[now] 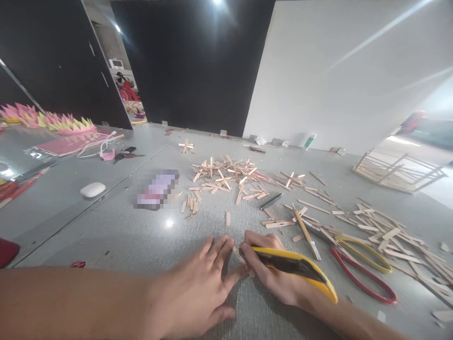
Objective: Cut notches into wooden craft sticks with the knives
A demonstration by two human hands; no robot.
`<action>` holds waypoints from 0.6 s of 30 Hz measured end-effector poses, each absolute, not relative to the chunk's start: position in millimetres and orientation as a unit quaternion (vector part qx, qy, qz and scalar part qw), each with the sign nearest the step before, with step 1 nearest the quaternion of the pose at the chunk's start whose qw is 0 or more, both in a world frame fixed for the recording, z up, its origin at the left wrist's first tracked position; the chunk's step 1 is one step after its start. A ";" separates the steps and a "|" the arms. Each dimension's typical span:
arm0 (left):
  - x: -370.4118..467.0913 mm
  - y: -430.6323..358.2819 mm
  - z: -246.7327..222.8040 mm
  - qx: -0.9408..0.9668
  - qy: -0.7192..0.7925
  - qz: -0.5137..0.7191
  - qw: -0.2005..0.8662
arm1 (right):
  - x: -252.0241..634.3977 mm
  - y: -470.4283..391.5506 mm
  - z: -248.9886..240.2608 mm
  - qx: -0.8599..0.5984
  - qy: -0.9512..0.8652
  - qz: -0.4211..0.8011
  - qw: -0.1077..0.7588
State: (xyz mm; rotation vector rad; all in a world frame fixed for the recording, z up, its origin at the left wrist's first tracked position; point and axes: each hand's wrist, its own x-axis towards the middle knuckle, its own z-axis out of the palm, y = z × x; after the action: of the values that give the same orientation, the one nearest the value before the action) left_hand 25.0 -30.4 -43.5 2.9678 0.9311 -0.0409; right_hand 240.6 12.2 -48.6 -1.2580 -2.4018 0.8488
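My right hand (267, 267) is closed around a yellow and black utility knife (293, 265), whose front end is hidden by my fingers. Close beside it, my left hand (205, 283) lies palm down and holds a small wooden stick (239, 255) against the grey table between index fingertip and thumb. Part of that stick is covered by my fingers, and the knife hand almost meets it. Just beyond my fingertips rests a short cut stick piece (228, 218). Farther off spreads a pile of cut wooden pieces (226, 174), some joined into star shapes.
Scissors with red and yellow handles (364, 278), a wooden-handled craft tool (305, 231) and a heap of sticks (392, 233) lie right. A black pen (271, 201), a blurred phone-like object (157, 189) and a white case (93, 190) sit ahead. Black panels (191, 61) stand behind.
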 end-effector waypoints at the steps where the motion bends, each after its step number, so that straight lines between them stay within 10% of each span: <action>1: 24.8 -30.0 -43.4 0.954 0.298 -0.011 0.013 | 240.9 12.4 -47.0 -0.434 -0.838 0.297 0.143; 18: 26.7 -28.6 -39.6 0.950 0.304 -0.033 0.059 | 242.6 12.2 -51.9 -0.511 -0.773 0.345 0.148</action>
State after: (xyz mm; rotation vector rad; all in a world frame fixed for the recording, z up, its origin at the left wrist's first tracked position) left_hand 26.7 -28.6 -39.6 2.8781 0.9205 -0.0996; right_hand 242.6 12.2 -51.9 -1.4694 -2.2252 0.9928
